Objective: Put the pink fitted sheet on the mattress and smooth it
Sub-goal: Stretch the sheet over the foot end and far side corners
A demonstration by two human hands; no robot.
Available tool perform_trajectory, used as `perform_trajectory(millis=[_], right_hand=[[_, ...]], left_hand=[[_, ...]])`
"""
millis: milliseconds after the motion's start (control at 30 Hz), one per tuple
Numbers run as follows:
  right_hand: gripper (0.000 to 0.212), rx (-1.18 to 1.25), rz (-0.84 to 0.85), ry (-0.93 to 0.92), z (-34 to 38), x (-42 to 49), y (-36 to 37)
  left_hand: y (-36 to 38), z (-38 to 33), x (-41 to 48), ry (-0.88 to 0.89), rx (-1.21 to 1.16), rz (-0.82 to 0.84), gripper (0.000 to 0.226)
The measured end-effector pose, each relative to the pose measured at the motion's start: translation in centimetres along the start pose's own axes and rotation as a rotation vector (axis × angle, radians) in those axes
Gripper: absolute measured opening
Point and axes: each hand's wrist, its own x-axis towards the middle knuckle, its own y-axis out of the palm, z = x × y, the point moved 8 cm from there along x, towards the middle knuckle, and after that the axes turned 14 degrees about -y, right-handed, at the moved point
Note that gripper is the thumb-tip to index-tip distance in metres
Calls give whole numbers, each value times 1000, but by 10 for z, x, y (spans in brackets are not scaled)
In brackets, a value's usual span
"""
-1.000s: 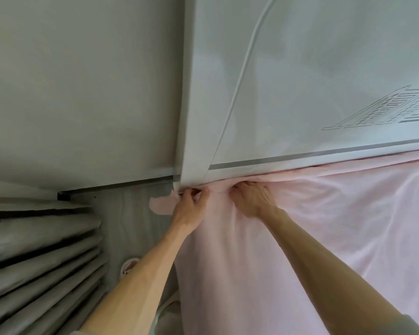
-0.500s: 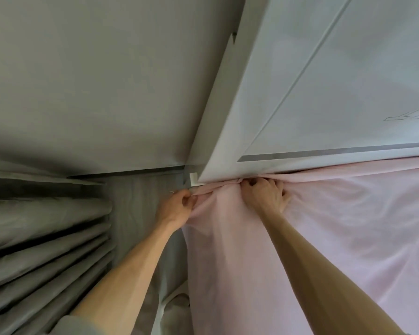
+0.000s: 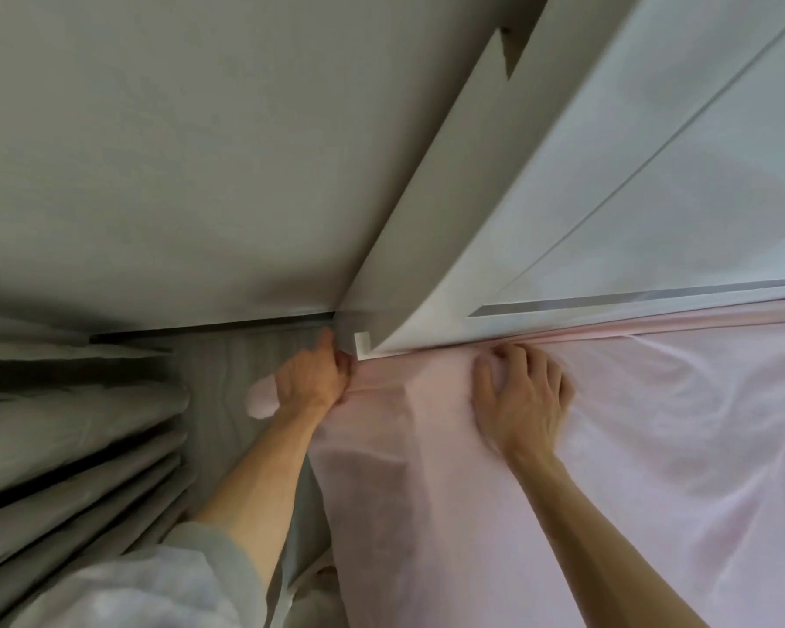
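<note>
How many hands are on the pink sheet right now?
2. The left hand grips the pink sheet at the corner below the headboard end; the right hand presses on its top, further right.

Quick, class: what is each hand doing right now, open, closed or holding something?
Left hand: closed grip on the pink fitted sheet at the corner.
Right hand: open, fingers spread, pressing the sheet.
</note>
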Motion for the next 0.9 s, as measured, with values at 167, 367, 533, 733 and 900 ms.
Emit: perform_trajectory(millis=[167,367,533,733,900], right_hand=[[37,-57,-36,-78,13,2,17],[29,-17,-53,-159,16,4,5],[43,-31,-90,-90,-17,0,16],[37,0,-110,-55,-19,8,28],[39,-31,31,-141,-16,20,32]], left_hand=[[22,-4,15,95,272,21,38],[44,-6,25,25,425,52,31],[65,3,40,-81,366,4,36],[79,6,48,-70,176,-8,29],[86,5,52,-44,128,-16,29]])
